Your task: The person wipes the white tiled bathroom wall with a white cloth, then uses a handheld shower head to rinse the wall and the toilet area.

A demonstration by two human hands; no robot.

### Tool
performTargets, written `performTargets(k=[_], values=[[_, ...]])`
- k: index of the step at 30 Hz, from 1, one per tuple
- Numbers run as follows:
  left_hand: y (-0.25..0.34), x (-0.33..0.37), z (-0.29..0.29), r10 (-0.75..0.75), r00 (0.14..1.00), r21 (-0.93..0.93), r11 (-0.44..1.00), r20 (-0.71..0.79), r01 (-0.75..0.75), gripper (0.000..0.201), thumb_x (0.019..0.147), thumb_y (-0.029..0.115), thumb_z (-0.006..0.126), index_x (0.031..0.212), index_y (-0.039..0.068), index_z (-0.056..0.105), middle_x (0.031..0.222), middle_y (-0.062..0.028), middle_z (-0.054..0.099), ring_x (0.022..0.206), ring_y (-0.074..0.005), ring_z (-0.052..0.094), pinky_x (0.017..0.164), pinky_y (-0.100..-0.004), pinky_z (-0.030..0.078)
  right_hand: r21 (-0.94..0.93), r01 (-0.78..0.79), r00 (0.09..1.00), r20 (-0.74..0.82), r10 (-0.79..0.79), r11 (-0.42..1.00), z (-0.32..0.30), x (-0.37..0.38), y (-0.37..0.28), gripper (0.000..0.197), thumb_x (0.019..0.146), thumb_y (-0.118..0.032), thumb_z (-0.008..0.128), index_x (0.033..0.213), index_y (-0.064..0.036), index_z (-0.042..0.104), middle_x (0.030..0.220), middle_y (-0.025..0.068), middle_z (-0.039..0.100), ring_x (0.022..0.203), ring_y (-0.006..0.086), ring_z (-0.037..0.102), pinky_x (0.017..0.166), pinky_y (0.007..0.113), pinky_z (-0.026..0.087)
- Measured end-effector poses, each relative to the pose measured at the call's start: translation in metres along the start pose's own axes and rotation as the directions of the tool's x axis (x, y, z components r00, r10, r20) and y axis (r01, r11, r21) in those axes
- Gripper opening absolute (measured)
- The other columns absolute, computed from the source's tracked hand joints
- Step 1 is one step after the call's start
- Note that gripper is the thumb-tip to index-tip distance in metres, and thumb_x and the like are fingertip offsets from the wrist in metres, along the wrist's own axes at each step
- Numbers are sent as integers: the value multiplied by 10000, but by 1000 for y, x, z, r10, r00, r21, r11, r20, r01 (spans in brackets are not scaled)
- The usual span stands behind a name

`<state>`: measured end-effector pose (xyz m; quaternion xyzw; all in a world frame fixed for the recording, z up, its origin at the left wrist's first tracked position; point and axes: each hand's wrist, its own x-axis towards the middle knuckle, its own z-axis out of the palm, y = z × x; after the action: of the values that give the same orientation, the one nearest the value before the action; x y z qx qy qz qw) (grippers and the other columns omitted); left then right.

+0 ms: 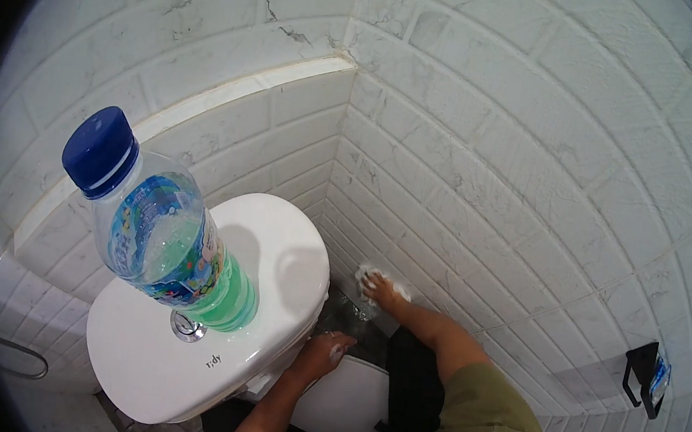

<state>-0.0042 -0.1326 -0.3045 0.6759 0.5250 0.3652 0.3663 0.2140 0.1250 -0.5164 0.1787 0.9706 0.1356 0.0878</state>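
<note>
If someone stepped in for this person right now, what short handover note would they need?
Right hand: pressed low against the white tiled wall beside the toilet, fingers on a white foamy cloth or sponge.
Left hand: resting at the toilet's edge, just below the cistern; suds on it.
Clear bottle with blue cap and green liquid stands upright on the cistern lid.
Done: foam on that wall patch.
Left: how much wall is scrubbed cannot be told.
</note>
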Motion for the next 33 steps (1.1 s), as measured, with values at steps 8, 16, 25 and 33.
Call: performTargets(k=[8, 16, 25, 33], values=[[1, -5, 9, 83, 996, 25, 996, -11, -83, 173, 832, 49, 577, 978, 69, 668, 935, -148, 653, 865, -354, 620, 767, -433, 499, 39, -252, 882, -401, 246, 967, -223, 69, 43, 401, 803, -133, 548, 1201, -181, 549, 1409, 68, 432, 1266, 279, 434, 1048, 456, 343], [1, -1, 8, 111, 993, 51, 993, -35, -110, 158, 824, 40, 582, 955, 52, 670, 934, -146, 662, 861, -339, 630, 773, -411, 501, -163, -266, 921, -333, 201, 950, -271, -42, 36, 424, 805, -122, 559, 1220, -183, 497, 1414, 59, 428, 1278, 242, 424, 1032, 414, 355], [7, -18, 11, 138, 988, -71, 987, -65, -143, 157, 888, -7, 555, 1006, 3, 658, 919, -135, 681, 834, -228, 657, 788, -315, 507, -112, -562, 789, -372, 490, 820, -354, -201, 23, 352, 819, -99, 545, 1155, -205, 531, 1377, 18, 469, 1259, 224, 453, 1023, 488, 338], [16, -28, 30, -109, 973, -563, 826, -205, -27, 151, 914, -1, 527, 997, -34, 648, 925, -95, 688, 846, -141, 646, 797, -276, 508, -93, -805, 460, -721, 518, 586, -524, -202, 73, 456, 735, -250, 681, 1153, -232, 498, 1478, 50, 363, 1322, 316, 379, 1088, 641, 128]])
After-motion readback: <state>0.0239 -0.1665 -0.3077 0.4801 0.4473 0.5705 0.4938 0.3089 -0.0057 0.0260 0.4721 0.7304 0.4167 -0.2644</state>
